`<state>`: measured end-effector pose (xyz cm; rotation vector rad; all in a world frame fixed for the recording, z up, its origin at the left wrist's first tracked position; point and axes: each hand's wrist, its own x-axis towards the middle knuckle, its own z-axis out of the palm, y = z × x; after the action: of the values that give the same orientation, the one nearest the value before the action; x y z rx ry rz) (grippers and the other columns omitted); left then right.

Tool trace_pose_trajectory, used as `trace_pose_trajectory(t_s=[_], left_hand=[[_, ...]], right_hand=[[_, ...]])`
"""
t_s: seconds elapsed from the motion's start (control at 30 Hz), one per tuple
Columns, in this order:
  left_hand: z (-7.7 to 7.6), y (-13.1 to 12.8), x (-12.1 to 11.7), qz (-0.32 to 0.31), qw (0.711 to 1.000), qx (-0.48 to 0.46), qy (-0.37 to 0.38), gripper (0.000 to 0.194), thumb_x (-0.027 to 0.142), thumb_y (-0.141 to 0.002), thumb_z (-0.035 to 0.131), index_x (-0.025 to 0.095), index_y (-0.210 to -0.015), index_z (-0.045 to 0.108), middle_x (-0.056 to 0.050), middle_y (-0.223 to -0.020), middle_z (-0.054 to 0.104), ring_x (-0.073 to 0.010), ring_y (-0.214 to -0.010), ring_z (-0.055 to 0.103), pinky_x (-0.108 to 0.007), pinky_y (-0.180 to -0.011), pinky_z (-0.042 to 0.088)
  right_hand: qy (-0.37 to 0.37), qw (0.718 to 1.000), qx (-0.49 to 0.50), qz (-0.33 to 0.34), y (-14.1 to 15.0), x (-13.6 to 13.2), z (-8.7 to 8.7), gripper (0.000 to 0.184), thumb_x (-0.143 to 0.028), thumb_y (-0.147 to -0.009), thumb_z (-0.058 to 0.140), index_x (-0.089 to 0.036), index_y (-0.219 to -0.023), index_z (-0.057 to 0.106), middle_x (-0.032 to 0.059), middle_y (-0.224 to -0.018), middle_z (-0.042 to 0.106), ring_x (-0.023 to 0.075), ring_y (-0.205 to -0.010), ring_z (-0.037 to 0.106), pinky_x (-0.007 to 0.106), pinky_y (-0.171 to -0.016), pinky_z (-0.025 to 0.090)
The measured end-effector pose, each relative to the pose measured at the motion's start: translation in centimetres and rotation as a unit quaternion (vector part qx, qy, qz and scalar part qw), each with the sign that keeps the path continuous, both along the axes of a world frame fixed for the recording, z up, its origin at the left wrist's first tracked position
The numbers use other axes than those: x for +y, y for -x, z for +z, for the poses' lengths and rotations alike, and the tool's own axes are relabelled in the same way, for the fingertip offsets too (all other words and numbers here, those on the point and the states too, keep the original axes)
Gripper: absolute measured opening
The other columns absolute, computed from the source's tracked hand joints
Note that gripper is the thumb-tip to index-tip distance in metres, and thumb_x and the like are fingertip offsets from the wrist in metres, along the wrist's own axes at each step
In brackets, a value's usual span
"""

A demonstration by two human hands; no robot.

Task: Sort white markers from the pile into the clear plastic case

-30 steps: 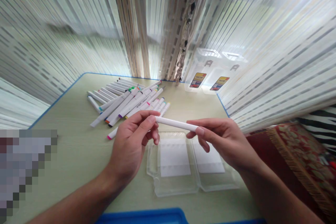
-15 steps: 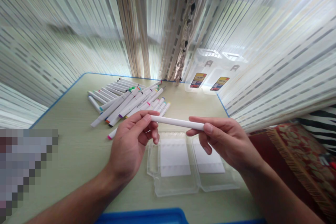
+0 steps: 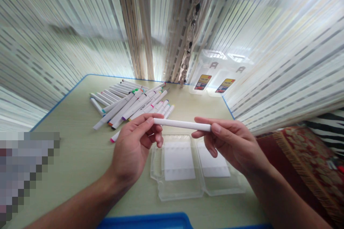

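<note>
White marker [image 3: 182, 124] level, long axis side to side, pinched at each end by fingertips: left hand [image 3: 135, 145] and right hand [image 3: 232, 145] equally near, above clear plastic case [image 3: 178, 194].

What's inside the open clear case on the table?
Each half of the clear case holds a white card. The right hand's fingers hide part of one card and whatever lies there.

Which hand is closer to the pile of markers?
The left hand is nearer, just in front of the pile of markers; the right hand is farther right, above the clear plastic case.
</note>
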<state>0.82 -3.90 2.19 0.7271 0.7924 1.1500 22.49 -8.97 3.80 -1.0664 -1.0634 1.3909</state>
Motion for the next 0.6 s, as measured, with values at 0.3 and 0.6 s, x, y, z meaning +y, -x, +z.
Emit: trace_pose_trajectory(t_s=[0.3, 0.6], left_hand=[[-0.05, 0.05, 0.0, -0.013, 1.0, 0.006, -0.002, 0.015, 0.022, -0.082, 0.069, 0.01, -0.088, 0.075, -0.003, -0.064, 0.063, -0.0103, -0.052, 0.055, -0.021, -0.047, 0.046], [-0.13, 0.19, -0.44, -0.051, 0.998, 0.027, -0.038, 0.012, 0.02, -0.086, 0.065, 0.012, -0.087, 0.075, -0.003, -0.064, 0.067, -0.0112, -0.052, 0.058, -0.021, -0.048, 0.047]], right_hand=[[-0.025, 0.998, -0.057, -0.009, -0.18, 0.05, -0.46, 0.027, -0.033, -0.089, 0.074, -0.022, -0.113, 0.079, 0.009, -0.085, 0.08, 0.0111, -0.053, 0.057, 0.029, -0.057, 0.05], [-0.042, 0.978, -0.197, -0.049, 0.07, 0.03, -0.29, 0.029, -0.035, -0.083, 0.08, -0.019, -0.106, 0.081, 0.0069, -0.071, 0.077, 0.0114, -0.052, 0.058, 0.024, -0.049, 0.048]])
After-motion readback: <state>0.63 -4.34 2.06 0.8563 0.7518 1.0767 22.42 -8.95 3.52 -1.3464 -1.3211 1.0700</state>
